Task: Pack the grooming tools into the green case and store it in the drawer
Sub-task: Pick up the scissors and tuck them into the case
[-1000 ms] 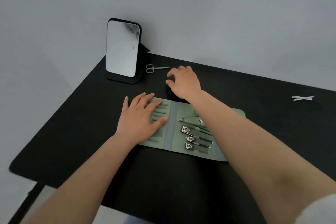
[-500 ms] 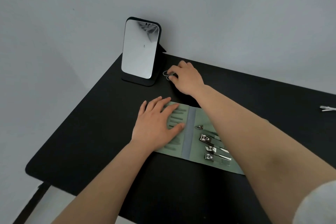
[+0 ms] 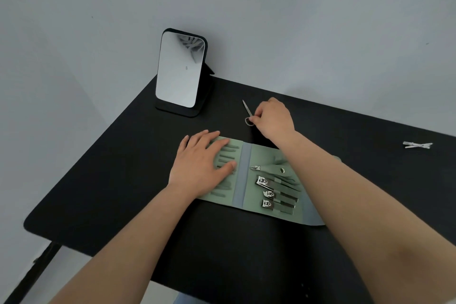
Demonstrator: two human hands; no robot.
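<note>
The green case (image 3: 246, 195) lies unfolded flat on the black table (image 3: 118, 180). Its right half holds a green-handled nipper (image 3: 267, 168) and three metal nail clippers (image 3: 269, 194) under straps. My left hand (image 3: 201, 164) presses flat, fingers spread, on the case's left half with its empty loops. Beyond the case, my right hand (image 3: 272, 119) grips the finger rings of small silver scissors (image 3: 247, 110), whose blades point up and away to the left. My right forearm covers the case's right end.
A black-framed standing mirror (image 3: 181, 70) stands at the table's back left corner against the grey wall. A small white clip-like item (image 3: 417, 144) lies at the far right of the table. The table's left edge and a leg show at lower left.
My right hand took hold of the scissors near the mirror and drew them right and toward the case, blades now raised. My left hand stayed flat on the case.
</note>
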